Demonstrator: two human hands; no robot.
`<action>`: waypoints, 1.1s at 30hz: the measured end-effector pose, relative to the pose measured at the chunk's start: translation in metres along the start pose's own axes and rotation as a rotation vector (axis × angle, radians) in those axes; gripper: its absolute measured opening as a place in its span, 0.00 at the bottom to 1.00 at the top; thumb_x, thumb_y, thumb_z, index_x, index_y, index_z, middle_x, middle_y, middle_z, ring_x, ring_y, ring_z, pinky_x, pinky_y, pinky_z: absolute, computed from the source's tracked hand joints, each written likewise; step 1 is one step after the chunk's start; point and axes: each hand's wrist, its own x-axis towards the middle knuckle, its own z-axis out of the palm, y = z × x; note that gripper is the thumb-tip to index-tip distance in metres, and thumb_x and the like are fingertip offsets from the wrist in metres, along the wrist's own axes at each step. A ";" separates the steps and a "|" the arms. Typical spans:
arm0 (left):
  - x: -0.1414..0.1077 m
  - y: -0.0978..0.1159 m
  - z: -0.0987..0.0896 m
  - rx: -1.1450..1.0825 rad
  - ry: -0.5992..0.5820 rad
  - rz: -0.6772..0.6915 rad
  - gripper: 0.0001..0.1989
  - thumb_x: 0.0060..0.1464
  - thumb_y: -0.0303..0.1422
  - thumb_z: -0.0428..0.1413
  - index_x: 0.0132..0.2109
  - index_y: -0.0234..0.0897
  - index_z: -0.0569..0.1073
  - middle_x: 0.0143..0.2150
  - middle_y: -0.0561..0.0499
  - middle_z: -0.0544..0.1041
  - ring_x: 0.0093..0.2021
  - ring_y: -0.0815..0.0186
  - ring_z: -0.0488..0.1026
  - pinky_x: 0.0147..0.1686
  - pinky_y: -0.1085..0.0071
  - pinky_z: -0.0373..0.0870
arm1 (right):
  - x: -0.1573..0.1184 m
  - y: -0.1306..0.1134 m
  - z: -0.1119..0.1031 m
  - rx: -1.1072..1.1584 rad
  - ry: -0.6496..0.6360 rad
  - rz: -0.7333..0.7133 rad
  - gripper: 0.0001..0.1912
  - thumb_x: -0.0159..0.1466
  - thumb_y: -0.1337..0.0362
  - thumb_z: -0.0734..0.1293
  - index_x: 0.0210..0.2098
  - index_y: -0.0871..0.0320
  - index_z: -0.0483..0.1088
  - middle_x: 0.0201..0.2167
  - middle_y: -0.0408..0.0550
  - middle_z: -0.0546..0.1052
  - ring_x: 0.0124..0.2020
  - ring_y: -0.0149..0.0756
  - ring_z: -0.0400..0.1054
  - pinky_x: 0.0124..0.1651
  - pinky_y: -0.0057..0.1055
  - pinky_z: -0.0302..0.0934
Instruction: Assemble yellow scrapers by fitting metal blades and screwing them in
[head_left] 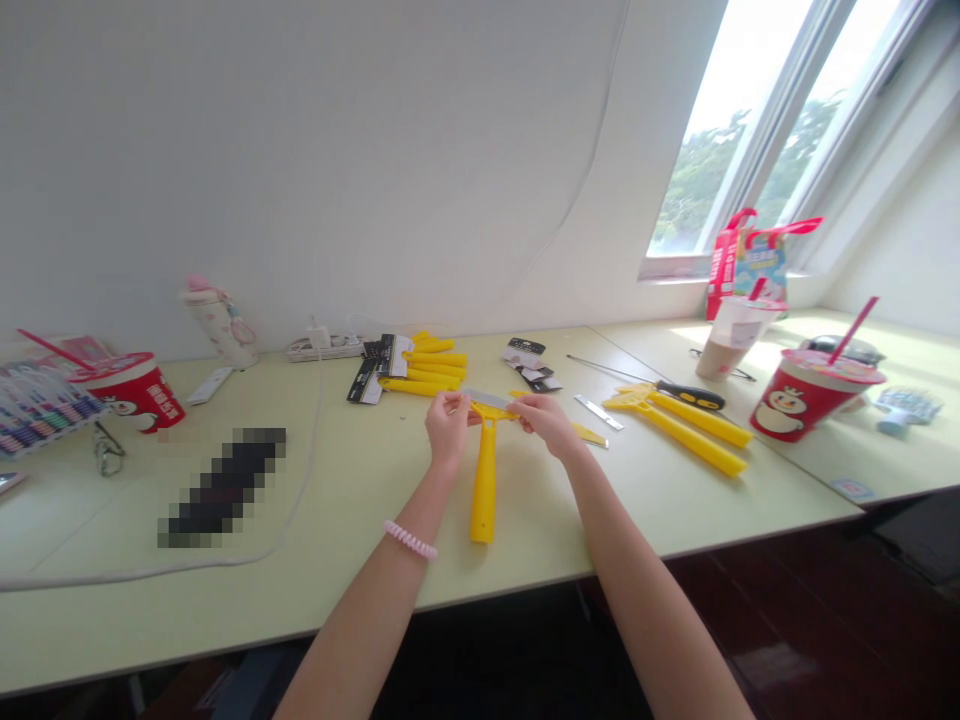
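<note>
A yellow plastic scraper (484, 490) lies with its long handle pointing toward me, and its head is raised between my hands. My left hand (448, 425) pinches the left end of the head, and my right hand (547, 420) grips the right end. A thin metal blade (487, 400) sits along the top of the head. Just right of my right hand lie a loose steel blade strip (598, 411) and a yellow piece (589, 435). Two more yellow scrapers (694, 430) lie further right, and a heap of yellow handles (424, 365) with black card labels lies behind my hands.
The pale green desk (375, 600) holds red cups with straws (814, 385), a plastic milk tea cup (739, 335), a pink patterned bottle (219, 325), a power strip (322, 348) and a pixelated dark object (223, 488). A white cable crosses the desk's left side. Its front edge lies near my arms.
</note>
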 end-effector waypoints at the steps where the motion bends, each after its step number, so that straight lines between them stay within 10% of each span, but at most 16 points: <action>1: 0.001 -0.002 0.000 0.003 0.001 0.009 0.07 0.47 0.32 0.56 0.33 0.35 0.65 0.29 0.51 0.72 0.23 0.68 0.73 0.28 0.67 0.74 | 0.000 0.000 0.000 0.006 -0.004 0.000 0.13 0.48 0.57 0.66 0.17 0.59 0.63 0.14 0.37 0.58 0.18 0.25 0.50 0.23 0.27 0.45; 24: 0.006 0.000 -0.002 -0.172 0.028 -0.243 0.04 0.43 0.26 0.55 0.30 0.33 0.66 0.25 0.52 0.73 0.25 0.69 0.73 0.30 0.71 0.70 | 0.005 0.002 -0.004 -0.056 0.003 -0.007 0.16 0.52 0.52 0.63 0.24 0.59 0.70 0.21 0.44 0.69 0.24 0.30 0.60 0.26 0.27 0.53; 29: 0.006 0.000 -0.001 -0.160 0.037 -0.238 0.05 0.43 0.25 0.55 0.31 0.33 0.66 0.25 0.51 0.73 0.25 0.69 0.73 0.30 0.71 0.70 | 0.017 0.015 -0.029 -0.470 0.309 -0.035 0.12 0.53 0.60 0.61 0.29 0.59 0.74 0.30 0.48 0.76 0.32 0.36 0.67 0.33 0.28 0.55; 33: 0.006 0.001 0.000 -0.147 0.031 -0.230 0.05 0.43 0.25 0.55 0.31 0.33 0.66 0.26 0.51 0.73 0.25 0.70 0.72 0.29 0.72 0.70 | 0.017 0.021 -0.043 -0.784 0.261 0.021 0.08 0.51 0.64 0.63 0.25 0.59 0.74 0.29 0.48 0.76 0.32 0.37 0.67 0.30 0.28 0.53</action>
